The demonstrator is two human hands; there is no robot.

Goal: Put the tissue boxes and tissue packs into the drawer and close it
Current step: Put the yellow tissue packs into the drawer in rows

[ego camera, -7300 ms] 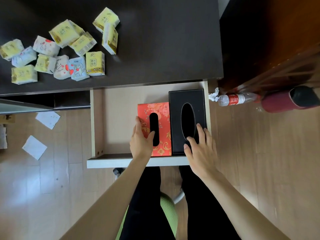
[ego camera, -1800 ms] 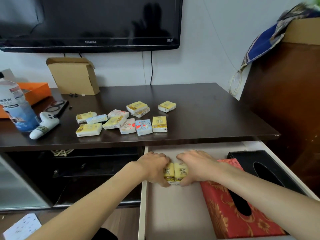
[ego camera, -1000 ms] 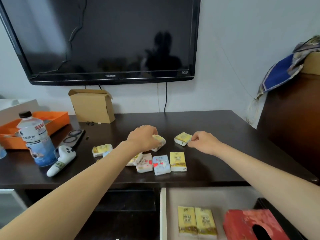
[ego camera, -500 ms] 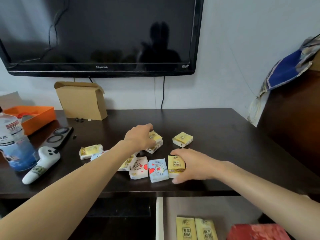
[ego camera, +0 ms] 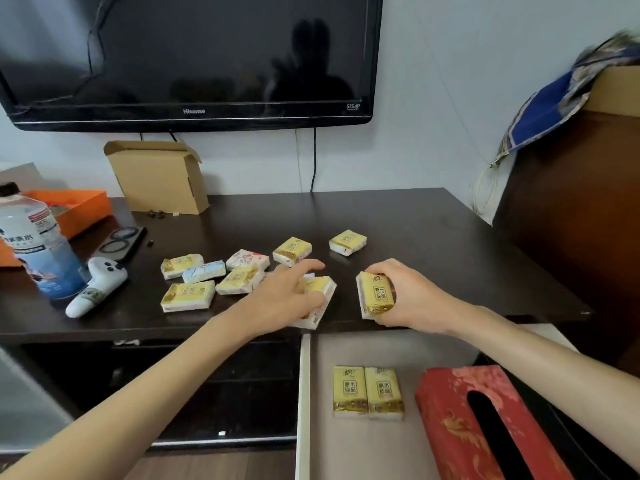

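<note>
My right hand [ego camera: 412, 299] grips a yellow tissue pack [ego camera: 375, 295], lifted upright over the desk's front edge. My left hand [ego camera: 287, 296] holds another yellow pack [ego camera: 320, 301] just left of it. Several more packs [ego camera: 221, 277] lie scattered on the dark desk [ego camera: 433, 244], one [ego camera: 347, 241] apart at the back. Below, the open drawer [ego camera: 346, 455] holds two yellow packs [ego camera: 367, 392] side by side and a red tissue box [ego camera: 485, 427]; a black box to its right is mostly hidden by my right arm.
On the desk's left stand a water bottle [ego camera: 38, 244], a white handheld device [ego camera: 95, 287], a black lens holder [ego camera: 121, 239], an orange tray [ego camera: 74, 209] and a cardboard box [ego camera: 159, 176]. A TV [ego camera: 194, 57] hangs on the wall. A brown cabinet [ego camera: 585, 216] stands at right.
My right hand has lifted the yellow pack it was covering off the desk. My left hand came forward from the back packs and took hold of a yellow pack near the front edge.
</note>
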